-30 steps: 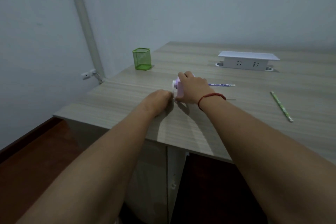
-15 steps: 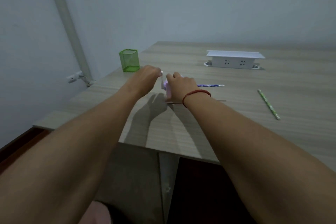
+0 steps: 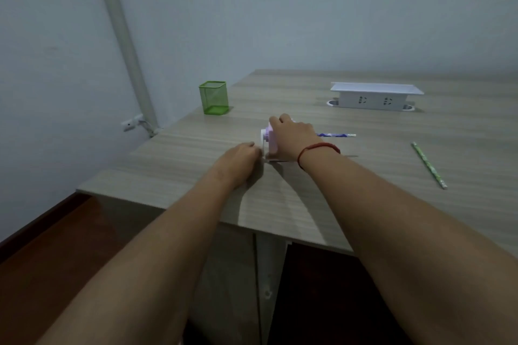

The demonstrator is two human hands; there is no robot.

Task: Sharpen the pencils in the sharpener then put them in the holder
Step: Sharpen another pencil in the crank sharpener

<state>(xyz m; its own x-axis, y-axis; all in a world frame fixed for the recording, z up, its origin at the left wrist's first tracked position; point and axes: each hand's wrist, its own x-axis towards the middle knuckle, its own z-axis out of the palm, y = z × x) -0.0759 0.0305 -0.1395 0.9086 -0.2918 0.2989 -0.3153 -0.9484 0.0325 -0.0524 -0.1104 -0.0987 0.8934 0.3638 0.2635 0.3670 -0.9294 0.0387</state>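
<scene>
The right hand (image 3: 294, 134) clasps the pink sharpener (image 3: 269, 141) mid-table, a blue pencil (image 3: 336, 135) sticking out its right side. The left hand (image 3: 241, 159) is curled at its crank, grip hidden. The green holder (image 3: 213, 97) stands far left; a green pencil (image 3: 428, 165) lies right.

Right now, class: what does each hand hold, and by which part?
Right hand grips the pink sharpener over its top. Left hand is closed at its crank side; the handle itself is hidden.
</scene>
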